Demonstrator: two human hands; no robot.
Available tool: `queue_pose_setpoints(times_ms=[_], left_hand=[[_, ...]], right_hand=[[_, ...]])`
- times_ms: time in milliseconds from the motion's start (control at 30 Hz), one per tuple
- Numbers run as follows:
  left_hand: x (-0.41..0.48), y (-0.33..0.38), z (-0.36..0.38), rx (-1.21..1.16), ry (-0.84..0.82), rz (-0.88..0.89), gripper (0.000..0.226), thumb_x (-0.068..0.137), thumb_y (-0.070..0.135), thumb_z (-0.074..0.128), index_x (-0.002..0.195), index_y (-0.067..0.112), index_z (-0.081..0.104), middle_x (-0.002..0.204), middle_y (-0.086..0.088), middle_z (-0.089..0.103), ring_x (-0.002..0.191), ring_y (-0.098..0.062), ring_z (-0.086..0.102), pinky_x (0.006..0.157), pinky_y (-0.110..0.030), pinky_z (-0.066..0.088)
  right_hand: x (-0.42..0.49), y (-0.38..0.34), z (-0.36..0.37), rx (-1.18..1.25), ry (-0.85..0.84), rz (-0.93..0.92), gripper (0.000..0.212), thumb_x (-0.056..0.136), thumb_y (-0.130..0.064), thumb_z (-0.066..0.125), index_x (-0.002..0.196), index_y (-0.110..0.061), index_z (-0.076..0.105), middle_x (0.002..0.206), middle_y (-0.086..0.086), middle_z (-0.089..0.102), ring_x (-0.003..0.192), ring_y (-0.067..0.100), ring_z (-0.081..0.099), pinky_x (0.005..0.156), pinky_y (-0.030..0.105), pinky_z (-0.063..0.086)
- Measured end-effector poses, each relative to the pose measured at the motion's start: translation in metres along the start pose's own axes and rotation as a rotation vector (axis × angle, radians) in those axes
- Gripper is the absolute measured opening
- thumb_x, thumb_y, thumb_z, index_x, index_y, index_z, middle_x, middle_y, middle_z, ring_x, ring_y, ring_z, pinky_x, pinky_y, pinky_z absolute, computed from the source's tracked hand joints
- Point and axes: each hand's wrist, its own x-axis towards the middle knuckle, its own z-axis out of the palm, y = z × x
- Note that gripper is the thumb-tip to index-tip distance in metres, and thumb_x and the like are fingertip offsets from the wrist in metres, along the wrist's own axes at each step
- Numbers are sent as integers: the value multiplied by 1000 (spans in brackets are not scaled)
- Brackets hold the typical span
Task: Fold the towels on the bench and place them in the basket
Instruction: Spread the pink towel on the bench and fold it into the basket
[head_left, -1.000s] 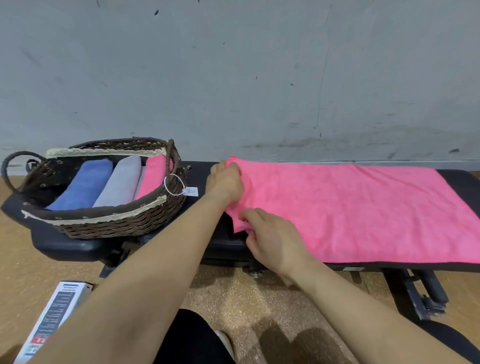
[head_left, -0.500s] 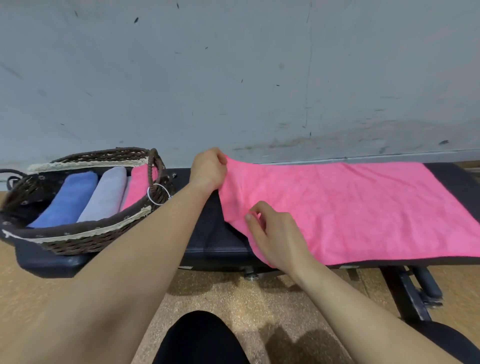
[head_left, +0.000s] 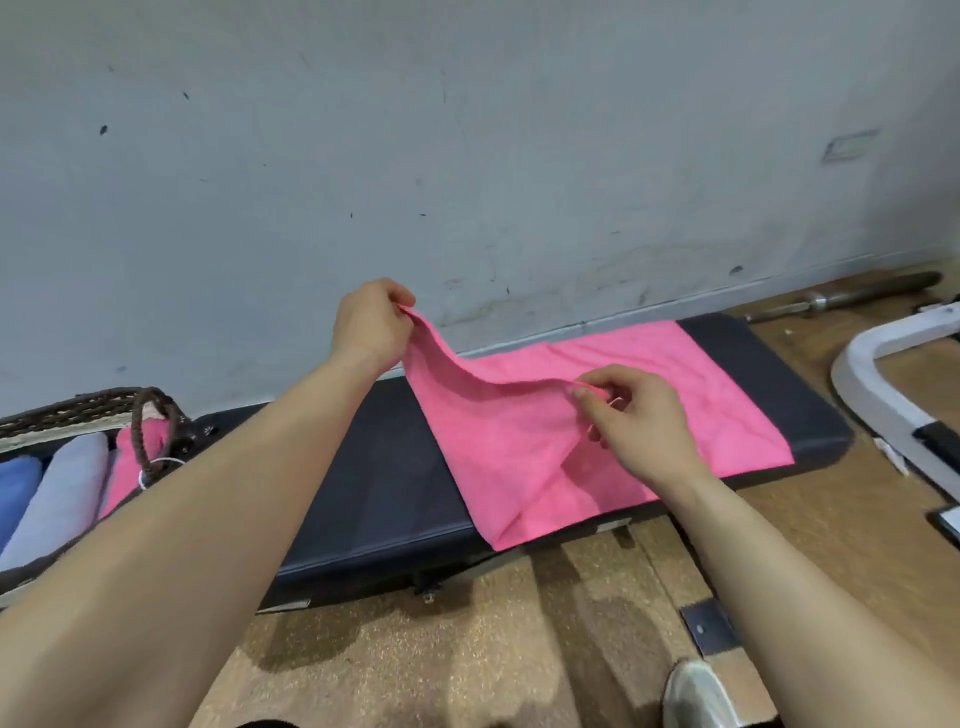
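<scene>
Both hands are pinching the one cloth. The left hand (head_left: 371, 330) grips the far corner of the bright pink microfibre towel (head_left: 519, 447) and holds it up in the air. The right hand (head_left: 639, 421) nips the near edge between thumb and forefinger, raised over the middle. I'd say they hold it at two points to keep the edge taut so the lifted end can be laid over squarely. The towel's right half lies flat on the dark padded counter (head_left: 374, 467), which anchors it for that first fold. At the left end sits the brown woven wicker basket (head_left: 67, 410), with a blue rolled towel (head_left: 15, 488), a grey rolled towel (head_left: 62, 493) and a pink rolled towel (head_left: 124, 467) side by side.
</scene>
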Motion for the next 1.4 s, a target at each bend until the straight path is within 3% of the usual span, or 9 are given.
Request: queue_pose_setpoints(times_ms=[167,533,700,833,967,1067,1200,1333,1400], left_hand=[[10,63,37,-35,-29,146,15,89,11,60,96,18,71,84,4,65,85,-20,63,73,-27,45],[27,193,163,99,-119,450,23,91,19,52,106,27,68,115,-5,67,110,-29,61,87,-40,51],[32,212,223,92,-212,470,20,90,23,55,102,30,69,109,-3,67,105,-28,61,83,-39,51],[35,213,267,205,-323,482,20,89,28,60,108,30,67,113,-5,60,112,-31,54,89,-40,48],[42,199,299,260,-513,274,52,92,47,60,133,16,51,134,-13,54,123,-35,51,100,-42,43],[46,190,308,183,-616,180,50,96,51,52,119,9,63,123,-13,65,116,-33,58,96,-37,46],[37,185,298,-47,-469,162,19,89,35,68,101,22,61,107,-2,65,102,-24,60,83,-29,43],[18,183,275,-251,-403,257,16,85,24,73,84,24,57,83,13,61,85,-13,59,72,-22,37],[3,183,257,-324,-393,305,22,82,21,76,77,28,56,77,17,61,76,2,58,68,-16,37]], right_hand=[[-2,27,-61,-214,98,179,9,79,-20,66,74,-27,66,63,-7,68,61,13,68,66,37,57],[-5,73,-141,-571,154,410,12,79,-33,54,71,-25,56,69,-8,61,68,14,58,61,35,51],[7,91,-151,-756,118,543,12,82,-36,53,76,-26,56,79,-7,59,71,17,58,60,30,45],[15,105,-145,-843,31,607,12,85,-29,52,95,-24,56,92,-4,54,87,23,60,65,32,45],[23,106,-136,-843,76,555,22,85,-25,54,106,-24,49,106,-1,48,99,25,54,66,35,44],[28,103,-129,-829,66,490,22,87,-23,52,109,-25,53,110,-1,50,106,25,53,74,37,48],[32,99,-123,-797,41,468,25,89,-26,51,112,-24,57,113,0,51,111,26,52,81,40,49],[36,95,-121,-727,53,405,33,90,-34,54,122,-26,55,123,1,50,116,26,49,87,42,49],[40,96,-120,-626,81,358,37,91,-30,54,127,-26,54,127,1,50,118,25,49,89,44,49]])
